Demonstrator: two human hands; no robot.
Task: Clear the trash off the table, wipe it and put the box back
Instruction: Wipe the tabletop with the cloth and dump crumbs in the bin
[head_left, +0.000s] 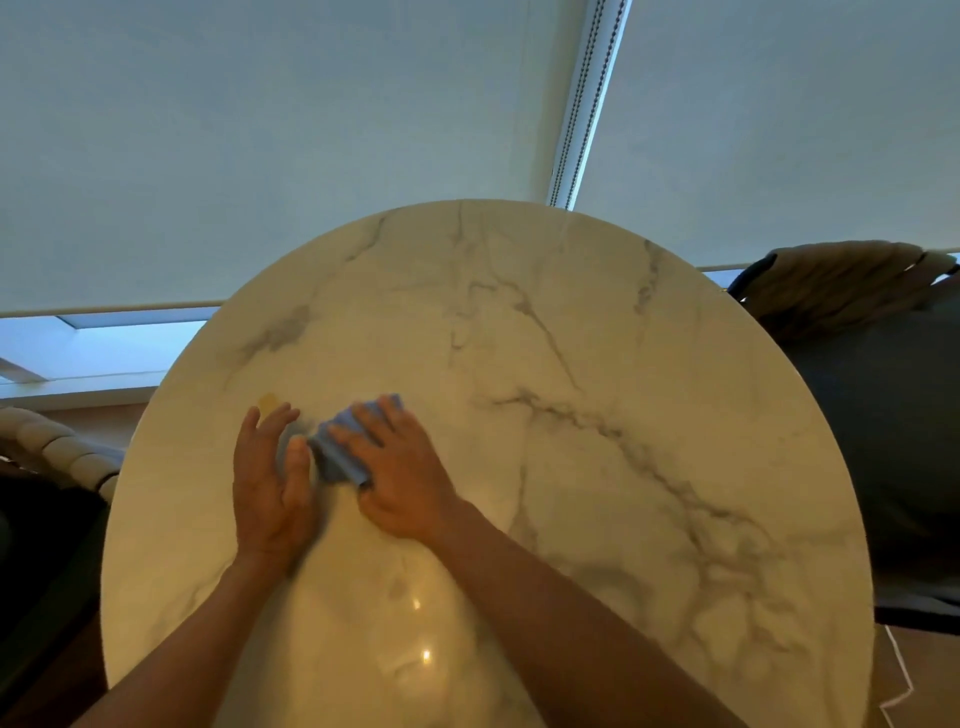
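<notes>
- Fingers (375, 422) of the right hand (402, 480) lie spread and nearly straight, pressed flat on a folded blue cleaning cloth (337, 452); the thumb reaches down along the cloth's near edge.
- That cloth sits on the left-centre part of the round white marble-patterned table (597, 467), bunched in folds under the palm, with one corner showing past the fingertips.
- Just beside it, the left hand (270, 483) stands on its edge on the tabletop — fingers straight and held together, thumb alongside the cloth's left end, gripping nothing.
- A small pale yellow scrap (268, 401) lies on the table just beyond the left fingertips; what it is made of cannot be told.
- Both bare forearms come in from the bottom edge, the right one crossing the glossy near part of the table, where two small light spots are reflected.
- Grey veins run over the tabletop, heaviest on its right half.
- Behind the table hang two pale roller blinds (260, 130) with a beaded pull chain (587, 104) between them; a strip of bright window shows below the left blind.
- A dark upholstered chair with a beige woven back (841, 286) stands at the table's right — another padded seat back (57, 447) shows at the left edge.
</notes>
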